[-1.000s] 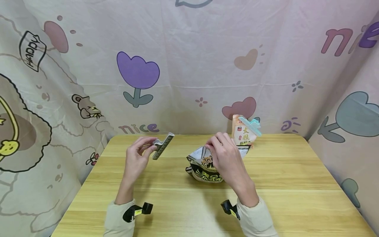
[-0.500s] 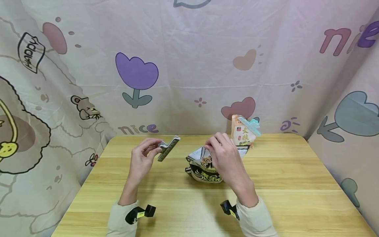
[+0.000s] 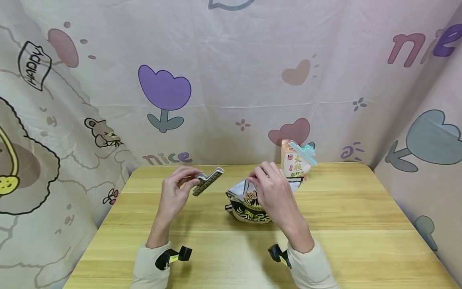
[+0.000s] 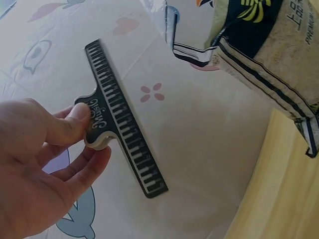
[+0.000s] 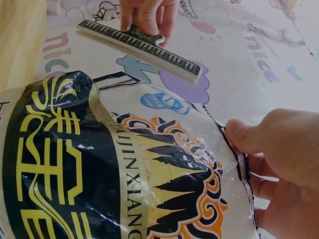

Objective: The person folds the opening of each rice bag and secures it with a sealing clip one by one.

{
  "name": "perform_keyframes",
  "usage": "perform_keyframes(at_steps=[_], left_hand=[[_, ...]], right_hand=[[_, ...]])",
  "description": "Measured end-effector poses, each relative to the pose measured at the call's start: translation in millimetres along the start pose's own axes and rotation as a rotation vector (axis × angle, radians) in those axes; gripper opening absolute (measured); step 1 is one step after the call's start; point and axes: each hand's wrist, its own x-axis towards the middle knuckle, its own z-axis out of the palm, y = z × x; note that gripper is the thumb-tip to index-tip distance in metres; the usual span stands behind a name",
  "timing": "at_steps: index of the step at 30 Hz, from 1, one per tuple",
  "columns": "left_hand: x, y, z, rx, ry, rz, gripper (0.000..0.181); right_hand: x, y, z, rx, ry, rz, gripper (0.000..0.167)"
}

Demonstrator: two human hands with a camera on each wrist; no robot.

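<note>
My left hand [image 3: 174, 194] pinches the handle of a long black clip [image 4: 127, 117] printed with piano keys, between thumb and fingers. It hangs in the air left of a plastic food bag [image 3: 249, 208] with black and yellow print. My right hand [image 3: 274, 190] pinches the bag's top edge with thumb and fingers, as the right wrist view shows. The bag [image 5: 164, 169] stands on the table, and its right part is hidden behind that hand in the head view. Clip and bag are apart.
Behind the bag stands an orange and white package [image 3: 291, 160] with a light blue clip [image 3: 304, 152] across its top corner. The wooden table [image 3: 353, 216] reaches back to a patterned cloth backdrop [image 3: 223, 80].
My left hand has moved right, bringing the piano-key clip nearer the bag and tilting it flatter. The right hand keeps its grip on the bag's edge.
</note>
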Motion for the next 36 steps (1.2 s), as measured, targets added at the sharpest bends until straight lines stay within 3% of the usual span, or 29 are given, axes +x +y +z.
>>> perform_keyframes(at_steps=[7,11,19,25,36], left_hand=[[10.3,3.0,6.3,0.147,-0.023,0.064,0.019],[15.1,6.2,9.4,0.176,-0.03,0.083,0.018],[20.2,13.3,18.0,0.067,-0.04,0.068,0.02],[17.7,6.1,18.6,-0.038,-0.075,0.037,0.019],[15.0,3.6,25.3,-0.099,-0.118,-0.027,0.017]], right_hand=[[0.1,0.1,0.1,-0.005,-0.004,0.002,0.004],[0.2,-0.1,0.5,-0.004,-0.009,0.005,0.004],[0.1,0.6,0.3,-0.004,-0.001,0.012,0.004],[0.1,0.7,1.1,-0.004,-0.004,0.012,0.004],[0.3,0.1,1.7,0.006,0.006,-0.004,0.005]])
